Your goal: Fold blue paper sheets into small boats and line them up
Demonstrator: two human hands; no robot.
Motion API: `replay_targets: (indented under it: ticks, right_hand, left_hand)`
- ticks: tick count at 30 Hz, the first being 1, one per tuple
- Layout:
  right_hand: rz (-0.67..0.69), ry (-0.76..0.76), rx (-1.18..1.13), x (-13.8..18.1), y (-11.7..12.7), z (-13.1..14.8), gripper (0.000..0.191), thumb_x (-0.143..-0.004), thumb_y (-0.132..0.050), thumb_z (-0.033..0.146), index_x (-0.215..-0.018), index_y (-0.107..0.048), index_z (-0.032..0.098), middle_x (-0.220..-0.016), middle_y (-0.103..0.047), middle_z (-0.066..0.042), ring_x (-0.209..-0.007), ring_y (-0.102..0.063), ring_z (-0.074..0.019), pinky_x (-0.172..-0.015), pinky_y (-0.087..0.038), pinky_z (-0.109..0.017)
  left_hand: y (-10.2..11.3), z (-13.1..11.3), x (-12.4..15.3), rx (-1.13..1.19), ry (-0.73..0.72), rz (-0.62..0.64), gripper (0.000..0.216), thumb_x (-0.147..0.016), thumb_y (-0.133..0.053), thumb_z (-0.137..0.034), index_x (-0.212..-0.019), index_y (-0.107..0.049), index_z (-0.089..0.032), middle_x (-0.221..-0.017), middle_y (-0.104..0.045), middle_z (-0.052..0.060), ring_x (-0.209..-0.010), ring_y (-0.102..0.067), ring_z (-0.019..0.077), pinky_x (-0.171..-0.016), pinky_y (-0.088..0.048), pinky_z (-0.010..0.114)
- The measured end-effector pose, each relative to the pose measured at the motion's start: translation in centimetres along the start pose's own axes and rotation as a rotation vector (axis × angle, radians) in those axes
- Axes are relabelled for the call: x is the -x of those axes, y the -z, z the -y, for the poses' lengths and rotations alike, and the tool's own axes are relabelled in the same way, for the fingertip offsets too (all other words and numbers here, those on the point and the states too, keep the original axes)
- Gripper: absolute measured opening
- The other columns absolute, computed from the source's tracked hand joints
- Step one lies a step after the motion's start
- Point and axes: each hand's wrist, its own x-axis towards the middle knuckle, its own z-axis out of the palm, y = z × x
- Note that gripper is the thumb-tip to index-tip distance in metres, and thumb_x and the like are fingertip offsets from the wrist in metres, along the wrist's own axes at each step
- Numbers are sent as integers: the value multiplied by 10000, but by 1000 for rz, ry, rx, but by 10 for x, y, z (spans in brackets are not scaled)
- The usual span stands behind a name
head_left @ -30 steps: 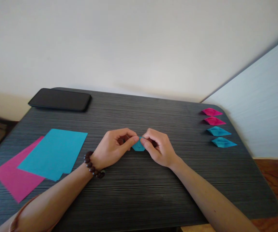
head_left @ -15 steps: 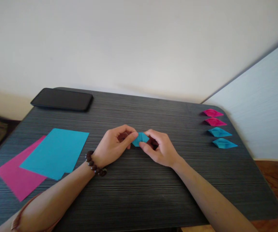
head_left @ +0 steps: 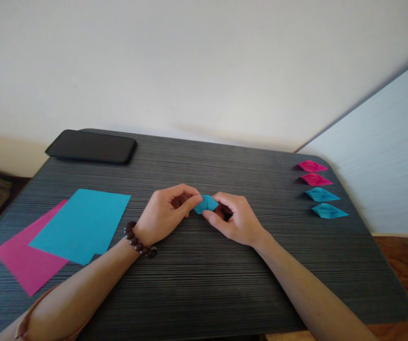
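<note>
Both hands meet mid-tabletop (head_left: 204, 284), pinching one small folded blue paper (head_left: 207, 203) between them.

Left hand (head_left: 164, 215): fingers (head_left: 190, 203) curled in tight, thumb and index closed on the paper's left tip. The other fingers are tucked under the palm, with no gap visible. The wrist rests on the tabletop and has a dark bead bracelet (head_left: 140, 241) on it.

Right hand (head_left: 234, 220): fingers (head_left: 225, 198) curled narrow. The thumb sits below the paper's right end and the index comes over it from above, so the grip is closed on the paper. The remaining fingers are folded in behind.

The folded blue paper sits between the two sets of fingertips, roughly level. Can't tell if its underside touches the tabletop or hangs just above it. Only the middle of the piece shows, since both ends are covered by fingertips.

Around it:
- A flat blue sheet (head_left: 81, 225) lies left of the left forearm, overlapping a pink sheet (head_left: 22, 263) beneath it.
- A black phone (head_left: 91, 147) lies face up at the far left corner, well apart from the hands.
- There's a column of four folded pieces along the right edge: two pink (head_left: 311, 166) (head_left: 315, 179) farther away, two blue (head_left: 322, 194) (head_left: 329, 210) nearer. They're close to each other, not touching, and well apart from the right hand.
</note>
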Motion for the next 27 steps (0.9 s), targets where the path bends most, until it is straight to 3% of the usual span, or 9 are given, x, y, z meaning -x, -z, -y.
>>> replay_targets:
  ticks: [4,11,15,21,27]
  right_hand:
    - [-99,57,10,0,-1,-1,138,-836,-541,263,-910,-590,157,-677,-548,19,-521,-453,-67,-506,-362,-197]
    - [-133,127,102,0,-4,-7,112,-855,-522,235,-842,-606,162,-686,-574,3,-558,-487,-79,-545,-383,-210]
    - [-180,85,126,-1,-4,-5,132,-864,-522,257,-827,-624,181,-693,-613,2,-576,-525,-91,-567,-408,-217]
    - [-264,-44,54,1,-9,-5,149,-856,-543,309,-829,-644,204,-678,-666,11,-527,-582,-91,-532,-455,-205]
    - [-355,-94,-92,0,-10,-5,143,-835,-574,312,-815,-642,188,-702,-694,-3,-578,-653,-110,-562,-517,-206]
  left_hand:
    - [-1,1,0,-105,-73,24,215,-829,-556,-383,-868,-660,-199,-702,-644,-9,-576,-544,98,-522,-417,194]
    - [-2,0,1,-155,-93,21,193,-829,-557,-345,-870,-676,-199,-751,-679,-6,-586,-571,99,-527,-429,193]
    - [-2,-1,-1,-101,-54,-21,199,-817,-573,-353,-852,-695,-199,-726,-684,0,-616,-598,112,-557,-455,194]
    - [-3,-7,-2,63,124,-94,205,-776,-622,-346,-855,-711,-179,-642,-674,0,-455,-520,80,-418,-420,169]
    - [-4,-9,-4,137,106,-178,206,-768,-636,-338,-843,-717,-165,-677,-697,15,-451,-525,79,-448,-460,181]
